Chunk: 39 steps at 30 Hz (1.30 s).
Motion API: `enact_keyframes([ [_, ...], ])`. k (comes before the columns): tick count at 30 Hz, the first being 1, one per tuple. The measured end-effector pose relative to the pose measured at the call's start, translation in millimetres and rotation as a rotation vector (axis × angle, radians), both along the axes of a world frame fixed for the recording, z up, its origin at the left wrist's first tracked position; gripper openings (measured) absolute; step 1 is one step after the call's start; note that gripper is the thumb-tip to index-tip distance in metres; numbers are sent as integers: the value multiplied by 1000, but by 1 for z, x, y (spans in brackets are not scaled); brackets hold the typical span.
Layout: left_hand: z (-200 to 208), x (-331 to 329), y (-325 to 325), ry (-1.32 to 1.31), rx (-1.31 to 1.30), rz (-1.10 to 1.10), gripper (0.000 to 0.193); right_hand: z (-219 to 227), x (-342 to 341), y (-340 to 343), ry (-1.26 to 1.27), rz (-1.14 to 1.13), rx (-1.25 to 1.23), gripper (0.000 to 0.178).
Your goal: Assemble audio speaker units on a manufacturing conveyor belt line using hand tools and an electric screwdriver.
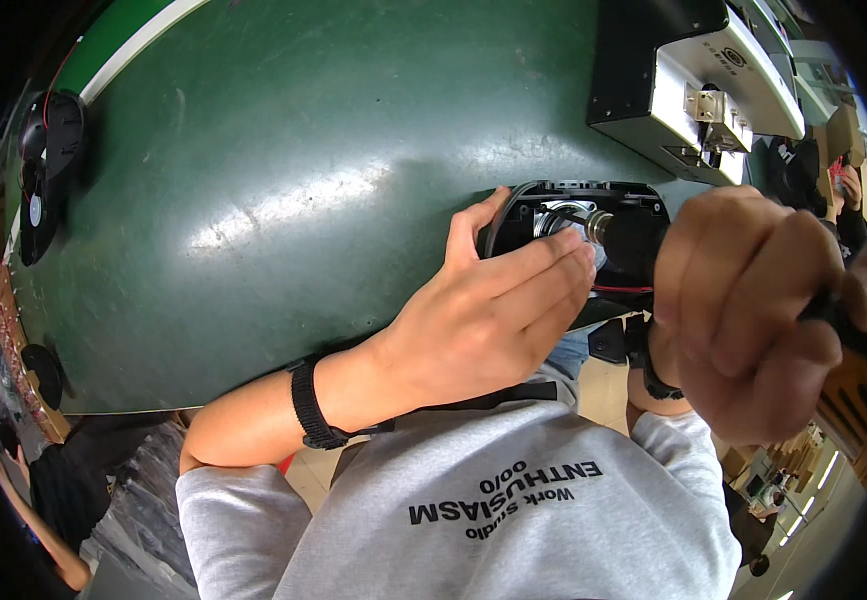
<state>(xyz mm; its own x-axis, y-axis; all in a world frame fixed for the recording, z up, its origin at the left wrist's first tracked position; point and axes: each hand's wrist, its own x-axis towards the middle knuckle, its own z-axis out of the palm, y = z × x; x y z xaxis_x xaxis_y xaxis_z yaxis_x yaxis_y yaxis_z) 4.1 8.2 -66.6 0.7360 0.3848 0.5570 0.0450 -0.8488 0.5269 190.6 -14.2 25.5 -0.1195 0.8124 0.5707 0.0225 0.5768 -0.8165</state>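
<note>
My left hand [494, 315] grips a black plastic housing [521, 212] at the table's front edge. Its thumb lies on the housing's left rim and its fingers reach across the opening. Inside sits a round silver part [554, 222], partly covered by those fingers; a red wire [622, 290] runs along the near side. My right hand [754, 310] is wrapped round a power screwdriver [634, 247] with a black nose and an orange, vented body. The bit points left into the housing over the silver part. Where the tip touches is hard to make out.
A black and silver machine [679, 90] with a metal fixture stands at the back right of the green table [334, 130]. Black housings [49, 165] with a red wire lie at the left edge, near a round black piece [44, 375]. Other people are at both sides.
</note>
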Motion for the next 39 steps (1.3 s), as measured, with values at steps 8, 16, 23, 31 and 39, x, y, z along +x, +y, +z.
enact_keyframes([
  [8,4,-2,8,8,-43,-16,20,-7,-7,18,108,59,-10,31],
  [16,-1,7,12,-21,35,-3,31,17,3,9,305,-38,17,28],
  [23,7,10,8,65,87,31,46,65,91,-8,112,-508,198,14],
  [31,12,5,10,147,141,49,45,65,60,10,321,-645,184,27],
  [39,14,5,11,119,153,63,47,1,82,-41,133,-1041,169,51],
])
